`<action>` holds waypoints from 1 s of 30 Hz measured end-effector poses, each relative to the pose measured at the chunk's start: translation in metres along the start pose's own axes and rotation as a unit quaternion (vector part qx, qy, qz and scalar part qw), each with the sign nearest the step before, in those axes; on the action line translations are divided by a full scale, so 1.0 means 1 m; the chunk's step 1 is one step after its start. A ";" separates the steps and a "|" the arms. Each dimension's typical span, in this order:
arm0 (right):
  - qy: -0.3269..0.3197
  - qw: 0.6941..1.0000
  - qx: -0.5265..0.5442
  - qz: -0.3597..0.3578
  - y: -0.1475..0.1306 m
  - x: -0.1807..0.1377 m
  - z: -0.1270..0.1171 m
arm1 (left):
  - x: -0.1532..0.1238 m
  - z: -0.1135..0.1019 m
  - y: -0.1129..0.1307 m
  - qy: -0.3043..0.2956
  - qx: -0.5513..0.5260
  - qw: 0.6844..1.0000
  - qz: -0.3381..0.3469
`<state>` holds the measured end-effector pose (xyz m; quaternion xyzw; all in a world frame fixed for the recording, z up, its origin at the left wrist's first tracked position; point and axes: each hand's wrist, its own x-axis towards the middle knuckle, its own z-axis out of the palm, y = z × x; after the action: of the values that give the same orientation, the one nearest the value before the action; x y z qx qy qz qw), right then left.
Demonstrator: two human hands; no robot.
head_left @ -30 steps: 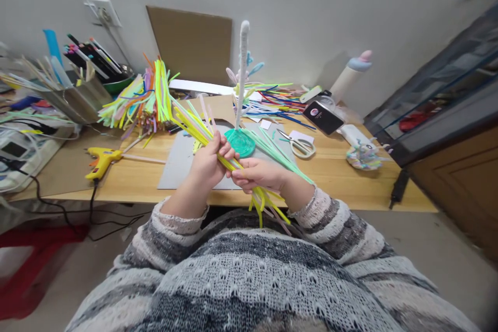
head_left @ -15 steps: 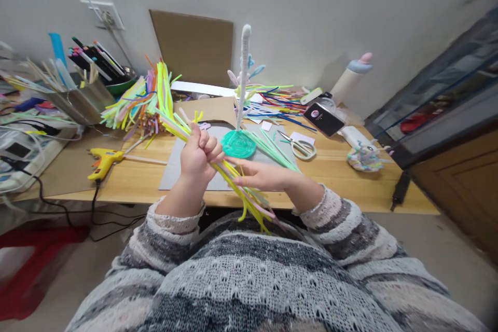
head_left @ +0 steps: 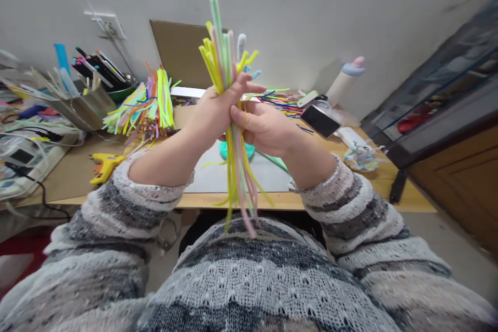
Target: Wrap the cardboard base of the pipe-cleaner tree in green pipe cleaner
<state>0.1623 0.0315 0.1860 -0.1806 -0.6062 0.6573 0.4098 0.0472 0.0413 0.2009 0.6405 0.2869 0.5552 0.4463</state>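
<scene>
Upright in front of me is a bundle of yellow, pink and pale green pipe cleaners, its lower ends fanning out above my lap. My left hand is wrapped round its upper part. Just below, my right hand presses thumb and fingers together against the bundle; the exact grip is partly hidden. Behind my hands the tip of a white wrapped stem shows, and part of a green coiled base lies on a grey board.
On the left are a yellow glue gun, a heap of pipe cleaners, a metal holder of sticks and a power strip. A phone and a fuzzy pastel figure lie on the right. Cardboard leans against the wall.
The bundle has been raised and turned from slanting to nearly upright. My left hand moved up and right; my right hand rose and closed against the bundle. The scissors are now hidden.
</scene>
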 end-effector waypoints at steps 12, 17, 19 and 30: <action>-0.191 0.966 -0.045 0.168 0.005 -0.021 -0.019 | -0.003 -0.071 -0.022 -0.131 -0.023 0.968 -0.213; -0.261 0.925 -0.073 0.268 0.019 -0.031 -0.015 | -0.024 -0.068 -0.039 -0.288 -0.015 0.943 -0.163; -0.252 0.921 -0.078 0.286 0.026 -0.033 -0.017 | -0.031 -0.060 -0.036 -0.324 0.044 0.940 -0.097; -0.227 0.908 0.017 0.351 0.038 -0.047 -0.031 | -0.042 -0.059 -0.036 -0.149 -0.081 0.980 -0.101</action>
<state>0.2007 0.0187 0.1316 -0.2206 -0.5693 0.7919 0.0069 -0.0143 0.0356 0.1488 0.6457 0.2347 0.4272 0.5878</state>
